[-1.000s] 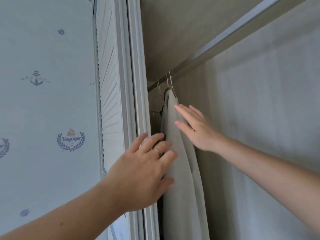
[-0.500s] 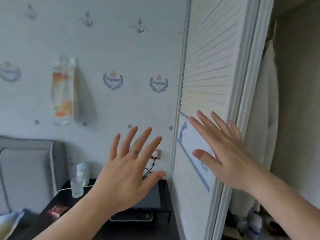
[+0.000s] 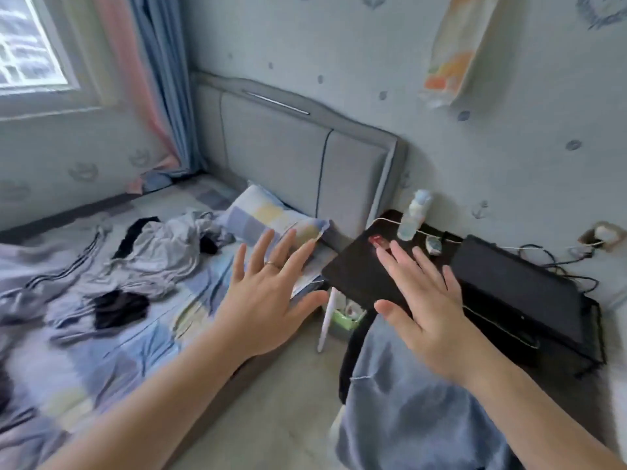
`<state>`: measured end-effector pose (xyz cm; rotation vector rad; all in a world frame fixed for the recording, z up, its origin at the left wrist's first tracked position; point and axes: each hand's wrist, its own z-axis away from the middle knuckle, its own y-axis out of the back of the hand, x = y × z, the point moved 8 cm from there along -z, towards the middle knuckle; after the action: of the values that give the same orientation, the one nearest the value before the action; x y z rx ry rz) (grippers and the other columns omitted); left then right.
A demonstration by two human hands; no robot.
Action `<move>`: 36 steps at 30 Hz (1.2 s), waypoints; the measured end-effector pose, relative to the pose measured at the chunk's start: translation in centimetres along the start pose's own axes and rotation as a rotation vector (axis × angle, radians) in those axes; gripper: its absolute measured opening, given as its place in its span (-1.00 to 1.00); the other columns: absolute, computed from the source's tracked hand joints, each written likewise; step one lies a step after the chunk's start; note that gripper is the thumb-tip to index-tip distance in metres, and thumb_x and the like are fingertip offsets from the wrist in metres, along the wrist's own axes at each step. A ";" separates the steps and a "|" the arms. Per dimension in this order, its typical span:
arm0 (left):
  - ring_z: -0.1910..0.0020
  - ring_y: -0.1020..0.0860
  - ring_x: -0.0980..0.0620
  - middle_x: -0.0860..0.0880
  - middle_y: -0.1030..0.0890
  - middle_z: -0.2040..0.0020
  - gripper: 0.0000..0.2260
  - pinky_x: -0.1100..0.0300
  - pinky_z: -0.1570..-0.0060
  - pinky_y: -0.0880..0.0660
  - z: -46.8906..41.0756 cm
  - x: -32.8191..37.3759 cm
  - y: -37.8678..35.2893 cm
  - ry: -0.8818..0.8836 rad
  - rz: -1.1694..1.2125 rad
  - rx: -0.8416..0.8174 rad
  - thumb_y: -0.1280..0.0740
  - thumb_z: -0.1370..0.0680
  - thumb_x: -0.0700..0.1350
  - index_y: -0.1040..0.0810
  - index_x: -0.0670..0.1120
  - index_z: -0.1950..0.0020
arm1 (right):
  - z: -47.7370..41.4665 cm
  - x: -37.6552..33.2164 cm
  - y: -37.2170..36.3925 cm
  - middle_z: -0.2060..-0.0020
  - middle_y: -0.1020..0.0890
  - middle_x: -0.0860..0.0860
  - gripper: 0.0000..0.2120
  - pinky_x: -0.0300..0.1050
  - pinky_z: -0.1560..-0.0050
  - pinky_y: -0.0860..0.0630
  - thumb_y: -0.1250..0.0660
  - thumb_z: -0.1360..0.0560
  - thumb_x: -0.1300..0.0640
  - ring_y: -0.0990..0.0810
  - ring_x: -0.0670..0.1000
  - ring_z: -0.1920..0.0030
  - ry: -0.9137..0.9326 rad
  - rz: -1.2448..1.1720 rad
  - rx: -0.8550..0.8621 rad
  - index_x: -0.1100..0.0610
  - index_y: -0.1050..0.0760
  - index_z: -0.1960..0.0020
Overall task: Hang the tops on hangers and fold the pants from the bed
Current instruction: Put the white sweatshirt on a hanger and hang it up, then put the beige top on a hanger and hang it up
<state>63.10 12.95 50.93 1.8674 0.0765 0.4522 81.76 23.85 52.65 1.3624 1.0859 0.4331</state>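
Note:
Crumpled clothes lie on the bed (image 3: 101, 361): a grey garment (image 3: 163, 252) near the pillow, a striped grey one (image 3: 57, 273) at the left, and a black piece (image 3: 118, 308) in front of them. My left hand (image 3: 268, 293) hovers over the bed's right edge with fingers spread and holds nothing. My right hand (image 3: 420, 300) floats above the black bedside table (image 3: 356, 276), fingers straight, also empty. No hanger is in view.
A checked pillow (image 3: 268, 218) leans on the grey headboard (image 3: 295, 147). The bedside table carries a clear bottle (image 3: 414, 215), a black laptop (image 3: 515, 293) and cables. A blue cloth (image 3: 407, 401) hangs below my right arm. Bare floor (image 3: 278, 408) runs between the bed and the table.
The view swung from the wardrobe and its hanging white top down to the bed and bedside table. Both hands left the wardrobe and now hover open in the air.

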 end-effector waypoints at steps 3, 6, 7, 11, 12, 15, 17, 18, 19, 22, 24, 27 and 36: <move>-0.56 0.37 0.11 0.18 0.18 -0.63 -0.29 -0.03 -0.49 0.40 4.2 -8.2 -1.0 0.207 0.027 -0.045 0.27 -0.44 0.53 0.20 0.32 -0.57 | -3.7 -4.5 -6.7 -0.57 0.13 -0.36 -0.35 0.13 -0.56 0.32 0.25 -0.47 -0.53 0.30 -0.25 -0.55 0.068 -0.088 -0.116 -0.42 0.17 -0.53; -0.57 0.34 0.13 0.19 0.15 -0.63 -0.27 -0.05 -0.52 0.34 8.0 -14.4 -2.2 0.386 0.059 -0.082 0.22 -0.44 0.52 0.12 0.31 -0.58 | -6.9 -8.4 -12.6 -0.56 0.12 -0.39 -0.37 0.07 -0.54 0.35 0.24 -0.45 -0.55 0.30 -0.26 -0.54 0.138 -0.160 -0.224 -0.47 0.20 -0.49; -0.57 0.32 0.13 0.20 0.15 -0.63 -0.27 -0.07 -0.53 0.31 9.1 -16.2 -2.6 0.443 0.072 -0.094 0.21 -0.43 0.52 0.11 0.31 -0.58 | -7.9 -9.5 -14.3 -0.55 0.14 -0.40 -0.38 0.05 -0.54 0.36 0.24 -0.45 -0.55 0.31 -0.28 -0.53 0.160 -0.169 -0.259 -0.49 0.21 -0.48; -0.58 0.29 0.11 0.18 0.11 -0.63 -0.26 -0.08 -0.53 0.27 12.2 -22.8 -4.1 0.652 0.112 -0.145 0.22 -0.43 0.54 0.12 0.32 -0.58 | -12.3 -12.9 -20.2 -0.53 0.17 -0.44 -0.35 -0.01 -0.53 0.35 0.31 -0.38 -0.60 0.36 -0.33 -0.50 0.227 -0.195 -0.380 -0.53 0.25 -0.45; -0.58 0.29 0.10 0.18 0.11 -0.63 -0.24 -0.07 -0.53 0.27 12.5 -24.3 -4.4 0.693 0.118 -0.160 0.24 -0.41 0.55 0.12 0.32 -0.58 | -13.5 -13.4 -21.5 -0.52 0.17 -0.45 -0.34 -0.02 -0.53 0.35 0.31 -0.37 -0.61 0.36 -0.33 -0.50 0.241 -0.202 -0.407 -0.53 0.25 -0.46; -0.59 0.27 0.08 0.15 0.11 -0.64 -0.21 -0.08 -0.55 0.26 12.5 -28.6 -5.3 0.786 0.132 -0.197 0.23 -0.39 0.53 0.09 0.29 -0.59 | -17.6 -14.7 -25.1 -0.53 0.17 -0.44 -0.34 -0.02 -0.54 0.33 0.30 -0.38 -0.60 0.37 -0.33 -0.49 0.283 -0.198 -0.483 -0.53 0.25 -0.46; -0.60 0.25 0.07 0.14 0.09 -0.64 -0.26 -0.08 -0.55 0.24 11.9 -31.4 -5.9 0.835 0.133 -0.213 0.16 -0.46 0.50 0.05 0.26 -0.61 | -20.5 -15.6 -27.3 -0.53 0.19 -0.43 -0.38 -0.02 -0.54 0.32 0.29 -0.39 -0.59 0.36 -0.33 -0.50 0.308 -0.185 -0.534 -0.56 0.28 -0.42; -0.60 0.23 0.07 0.13 0.08 -0.64 -0.30 -0.07 -0.55 0.23 11.5 -32.8 -6.2 0.860 0.132 -0.217 0.11 -0.51 0.46 0.03 0.24 -0.61 | -21.9 -16.0 -28.3 -0.52 0.19 -0.44 -0.41 -0.01 -0.54 0.31 0.29 -0.39 -0.58 0.34 -0.31 -0.51 0.321 -0.178 -0.560 -0.57 0.28 -0.40; -0.60 0.22 0.06 0.13 0.06 -0.64 -0.34 -0.07 -0.55 0.21 11.2 -34.1 -6.4 0.885 0.130 -0.218 0.06 -0.55 0.43 0.01 0.23 -0.61 | -23.4 -16.4 -29.3 -0.51 0.20 -0.44 -0.42 0.00 -0.54 0.29 0.29 -0.40 -0.57 0.32 -0.28 -0.53 0.338 -0.170 -0.583 -0.57 0.27 -0.40; -0.61 0.18 0.04 0.11 0.03 -0.64 -0.37 -0.08 -0.55 0.17 10.5 -38.4 -7.3 0.993 0.155 -0.218 0.02 -0.58 0.40 -0.03 0.22 -0.61 | -28.4 -18.2 -32.5 -0.48 0.20 -0.47 -0.45 0.01 -0.54 0.27 0.28 -0.42 -0.55 0.27 -0.27 -0.54 0.388 -0.167 -0.669 -0.57 0.29 -0.39; -0.61 0.17 0.04 0.12 0.02 -0.64 -0.35 -0.09 -0.54 0.16 10.1 -40.9 -8.4 1.042 0.174 -0.226 0.04 -0.56 0.43 -0.04 0.22 -0.61 | -31.6 -19.1 -34.8 -0.51 0.15 -0.44 -0.47 0.05 -0.55 0.24 0.26 -0.43 -0.55 0.24 -0.26 -0.54 0.415 -0.168 -0.719 -0.60 0.30 -0.37; -0.61 0.12 0.04 0.12 -0.02 -0.64 -0.34 -0.10 -0.53 0.10 9.0 -44.7 -10.2 1.095 0.194 -0.238 0.04 -0.55 0.45 -0.07 0.22 -0.60 | -36.4 -20.1 -38.6 -0.57 0.08 -0.33 -0.42 0.12 -0.55 0.16 0.26 -0.44 -0.54 0.18 -0.18 -0.58 0.442 -0.121 -0.770 -0.52 0.23 -0.44; -0.60 0.01 0.01 0.09 -0.15 -0.61 -0.41 -0.06 -0.52 -0.03 4.4 -56.5 -18.1 1.120 0.308 -0.416 -0.07 -0.60 0.36 -0.16 0.17 -0.59 | -47.6 -19.3 -51.2 -0.61 -0.06 -0.16 -0.40 0.17 -0.53 -0.02 -0.01 -0.63 -0.30 0.00 -0.03 -0.60 0.289 -0.014 -0.890 -0.19 0.04 -0.61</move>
<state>15.51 -0.18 17.80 1.0329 0.4089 1.5549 17.11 23.70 19.93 0.5086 0.9454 0.9838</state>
